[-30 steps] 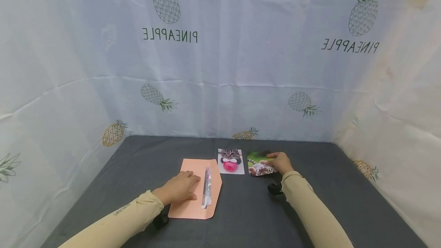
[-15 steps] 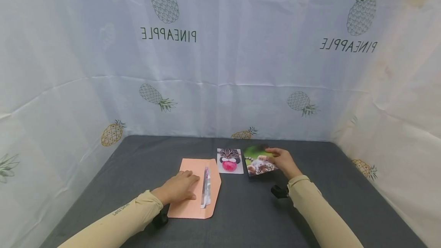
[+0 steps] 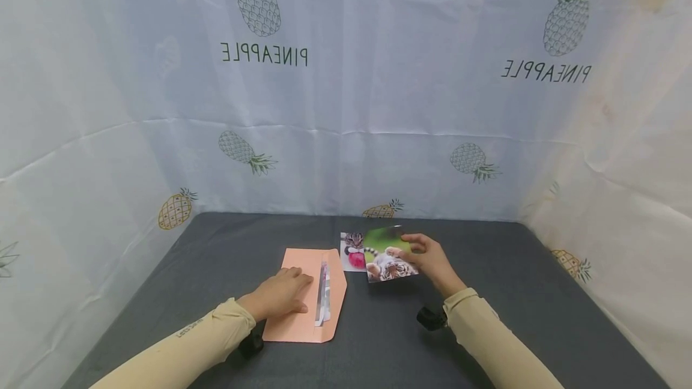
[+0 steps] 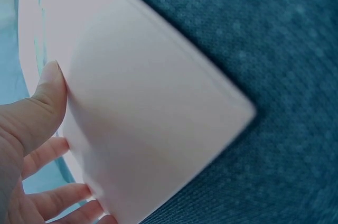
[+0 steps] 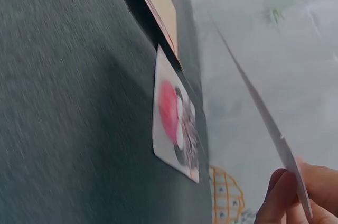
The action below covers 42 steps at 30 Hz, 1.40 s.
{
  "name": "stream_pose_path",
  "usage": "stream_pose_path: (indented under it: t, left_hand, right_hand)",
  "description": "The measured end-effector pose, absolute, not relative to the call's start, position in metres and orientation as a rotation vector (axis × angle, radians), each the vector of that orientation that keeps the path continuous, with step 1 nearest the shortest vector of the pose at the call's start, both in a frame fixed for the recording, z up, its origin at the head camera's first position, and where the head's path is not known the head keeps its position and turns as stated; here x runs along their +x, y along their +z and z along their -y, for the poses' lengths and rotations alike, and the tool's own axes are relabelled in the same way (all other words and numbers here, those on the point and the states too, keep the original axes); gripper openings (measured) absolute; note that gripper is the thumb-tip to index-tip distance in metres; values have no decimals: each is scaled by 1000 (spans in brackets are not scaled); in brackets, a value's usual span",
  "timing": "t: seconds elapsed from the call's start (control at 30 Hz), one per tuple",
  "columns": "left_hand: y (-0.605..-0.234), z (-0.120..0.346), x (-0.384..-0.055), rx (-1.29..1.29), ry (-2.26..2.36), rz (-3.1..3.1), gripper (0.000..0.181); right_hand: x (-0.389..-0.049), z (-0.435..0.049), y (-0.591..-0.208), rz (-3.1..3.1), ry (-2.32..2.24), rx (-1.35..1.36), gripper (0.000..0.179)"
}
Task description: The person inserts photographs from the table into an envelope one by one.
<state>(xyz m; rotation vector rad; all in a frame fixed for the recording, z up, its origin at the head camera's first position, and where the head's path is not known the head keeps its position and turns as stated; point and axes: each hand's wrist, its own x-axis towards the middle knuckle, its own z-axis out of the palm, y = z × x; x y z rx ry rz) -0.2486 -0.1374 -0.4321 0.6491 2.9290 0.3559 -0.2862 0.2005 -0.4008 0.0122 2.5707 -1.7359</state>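
My left hand (image 3: 281,294) rests on an orange-pink envelope (image 3: 283,332), its fingers spread over the surface. Printed paper pieces (image 3: 323,296) stick out at the envelope's opening by the flap. In the left wrist view the thumb and fingertips touch the pale envelope (image 4: 158,108). Between thumb and fingers, my right hand (image 3: 432,262) pinches the right edge of a white tiger photo card (image 3: 390,257), raised above the table. The right wrist view shows this card (image 5: 269,118) edge-on. Behind it, partly covered in the head view, lies a cat photo card (image 3: 352,254) with a pink ball.
A dark grey cloth covers the table (image 3: 373,341). White curtains (image 3: 346,89) with pineapple prints enclose the back and sides. Black wrist devices (image 3: 432,319) sit under both forearms.
My right hand has lifted the tiger photo card off the table and carried it left, so it now overlaps the cat photo card from the head view. The left hand stays on the envelope.
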Motion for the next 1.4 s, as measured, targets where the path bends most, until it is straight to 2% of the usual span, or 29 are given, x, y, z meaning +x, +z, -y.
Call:
stream_pose_path:
  t: [0.47, 0.73, 1.4]
  left_hand:
    - [-433, 136, -250, 631, 356, -2928, 60]
    - [-433, 136, -249, 642, 352, -2940, 60]
    - [-433, 136, -250, 630, 330, -2938, 60]
  right_hand:
    - [-275, -159, -422, -2531, -1760, -93, 38]
    - [-277, -145, -429, -2589, -1662, -139, 39]
    - [-286, -124, -409, -2710, -1434, -182, 38]
